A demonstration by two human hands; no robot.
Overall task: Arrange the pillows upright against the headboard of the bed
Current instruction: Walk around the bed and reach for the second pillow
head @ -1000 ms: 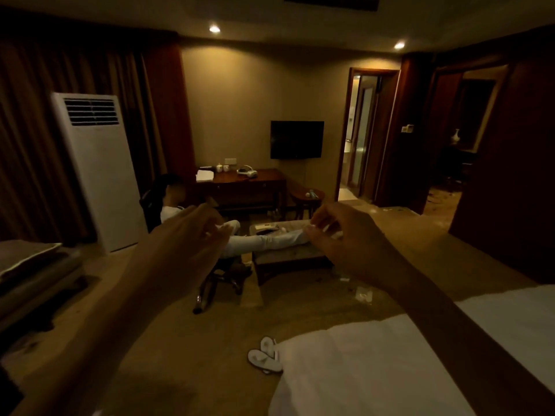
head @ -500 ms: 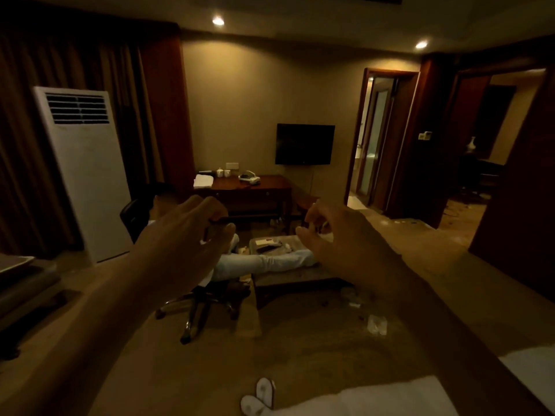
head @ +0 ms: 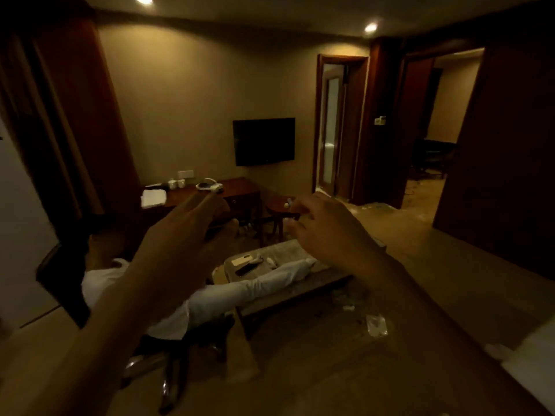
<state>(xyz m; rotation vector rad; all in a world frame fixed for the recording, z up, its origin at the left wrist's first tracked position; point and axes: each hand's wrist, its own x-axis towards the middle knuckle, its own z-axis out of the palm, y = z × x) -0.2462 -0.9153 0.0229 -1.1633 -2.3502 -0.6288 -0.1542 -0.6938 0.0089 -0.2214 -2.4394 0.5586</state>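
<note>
Both my arms are stretched out in front of me at chest height in a dim hotel room. My left hand [head: 183, 244] hangs in the air with fingers loosely curled and holds nothing. My right hand [head: 327, 229] is level with it, a hand's width to the right, fingers also loosely bent and empty. Only a white corner of the bed [head: 531, 358] shows at the lower right edge. No pillow and no headboard are in view.
A person in white sits in an office chair [head: 60, 283] with legs on a low table [head: 288, 256] straight ahead. Behind stand a wooden desk [head: 237, 190], a wall television [head: 264, 141] and open doorways at the right. Carpet with scattered litter lies between.
The view has swung up and to the right, so the bed has nearly left the frame and the slippers are gone. My hands stay raised and have drifted slightly apart.
</note>
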